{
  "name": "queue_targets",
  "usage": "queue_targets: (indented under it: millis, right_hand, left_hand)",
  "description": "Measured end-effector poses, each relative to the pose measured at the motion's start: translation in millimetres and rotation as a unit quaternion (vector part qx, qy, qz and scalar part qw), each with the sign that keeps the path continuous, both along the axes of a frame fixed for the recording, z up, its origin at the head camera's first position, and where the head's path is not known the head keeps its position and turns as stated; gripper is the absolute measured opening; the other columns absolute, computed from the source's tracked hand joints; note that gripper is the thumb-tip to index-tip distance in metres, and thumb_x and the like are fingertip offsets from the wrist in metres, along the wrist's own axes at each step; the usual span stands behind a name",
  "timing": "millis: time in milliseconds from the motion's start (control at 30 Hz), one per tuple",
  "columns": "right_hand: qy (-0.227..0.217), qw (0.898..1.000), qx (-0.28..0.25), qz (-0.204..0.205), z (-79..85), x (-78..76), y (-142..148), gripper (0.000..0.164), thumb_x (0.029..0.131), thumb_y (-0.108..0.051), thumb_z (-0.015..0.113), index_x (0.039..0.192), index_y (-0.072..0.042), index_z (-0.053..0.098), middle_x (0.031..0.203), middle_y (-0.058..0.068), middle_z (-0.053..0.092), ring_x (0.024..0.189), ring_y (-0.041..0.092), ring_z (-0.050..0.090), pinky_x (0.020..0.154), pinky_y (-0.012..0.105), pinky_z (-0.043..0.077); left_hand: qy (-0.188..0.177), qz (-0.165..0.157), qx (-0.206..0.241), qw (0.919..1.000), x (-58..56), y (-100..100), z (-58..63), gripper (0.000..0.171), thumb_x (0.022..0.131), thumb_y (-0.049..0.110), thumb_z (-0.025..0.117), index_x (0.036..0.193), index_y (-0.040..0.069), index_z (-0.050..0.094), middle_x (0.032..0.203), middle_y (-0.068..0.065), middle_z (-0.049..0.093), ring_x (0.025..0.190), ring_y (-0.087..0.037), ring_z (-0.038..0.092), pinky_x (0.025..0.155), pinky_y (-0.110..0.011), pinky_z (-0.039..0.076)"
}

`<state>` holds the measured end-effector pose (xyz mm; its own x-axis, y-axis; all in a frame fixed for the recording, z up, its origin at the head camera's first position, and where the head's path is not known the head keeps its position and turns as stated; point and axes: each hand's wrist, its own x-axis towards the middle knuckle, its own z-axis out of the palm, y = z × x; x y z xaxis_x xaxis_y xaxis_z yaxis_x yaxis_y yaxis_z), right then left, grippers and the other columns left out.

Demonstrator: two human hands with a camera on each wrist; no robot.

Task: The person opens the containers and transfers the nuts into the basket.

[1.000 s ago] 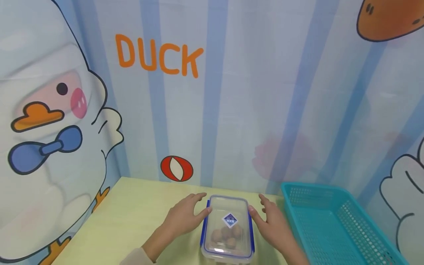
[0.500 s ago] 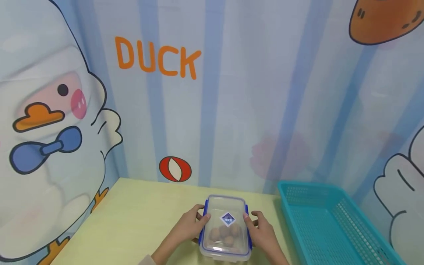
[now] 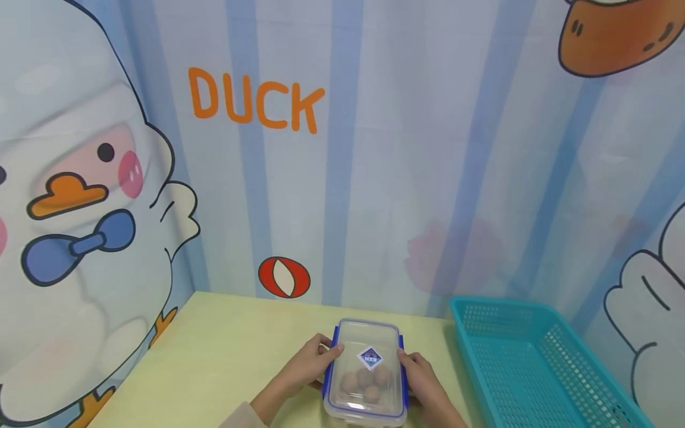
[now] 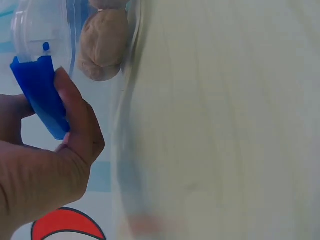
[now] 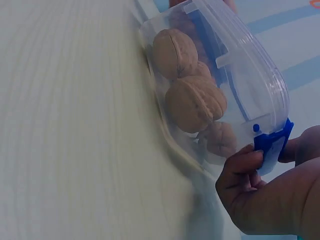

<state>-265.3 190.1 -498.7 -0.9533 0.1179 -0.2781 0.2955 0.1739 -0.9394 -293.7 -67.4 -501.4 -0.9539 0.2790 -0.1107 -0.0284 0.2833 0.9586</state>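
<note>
A clear plastic food container (image 3: 355,336) with a transparent lid and blue side latches stands on the table, several walnuts (image 5: 195,102) inside it. At its left side my left hand (image 3: 307,364) pinches a blue latch (image 4: 40,95) between thumb and fingers; that flap slants outward from the container wall. Opposite, my right hand (image 3: 424,378) has thumb and fingers on the right-hand blue latch (image 5: 271,150), which also angles out from the wall. Both thumbs lie at the lid's edges. A blue and white diamond label (image 3: 370,358) is on the lid.
A turquoise perforated plastic basket (image 3: 484,368) stands right of the container. The pale yellow table (image 3: 214,351) meets a striped curtain (image 3: 385,178) with duck prints at the back.
Both hands have come in from beside the container, the fingers lowering to its sides and closing on the latches. The container has barely moved.
</note>
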Motion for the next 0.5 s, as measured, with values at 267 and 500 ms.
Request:
queue_targets:
  millis: [267, 500]
  right_hand:
    - [-0.029, 0.999, -0.032, -0.003, -7.0, -4.6, 0.7, 0.059, 0.112, -0.049, 0.047, 0.133, 0.006, 0.052, 0.109, 0.017, 0.066, 0.094, 0.027, 0.064, 0.074, 0.036, 0.056]
    - [-0.046, 0.996, -0.069, 0.029, -12.2, -4.8, 1.7, 0.066, 0.115, -0.046, 0.041, 0.147, 0.011, 0.042, 0.124, 0.025, 0.064, 0.106, 0.033, 0.065, 0.087, 0.046, 0.057]
  left_hand:
    - [-0.085, -0.031, 0.087, 0.9921, -3.9, -5.0, -9.4, 0.048, 0.106, 0.049, 0.061, 0.125, 0.006, 0.052, 0.112, -0.011, 0.070, 0.091, -0.022, 0.069, 0.059, -0.030, 0.056]
    - [-0.148, -0.048, 0.146, 0.9771, -6.0, -8.1, -13.2, 0.042, 0.109, 0.042, 0.059, 0.127, 0.004, 0.051, 0.124, -0.015, 0.066, 0.113, -0.028, 0.067, 0.084, -0.047, 0.063]
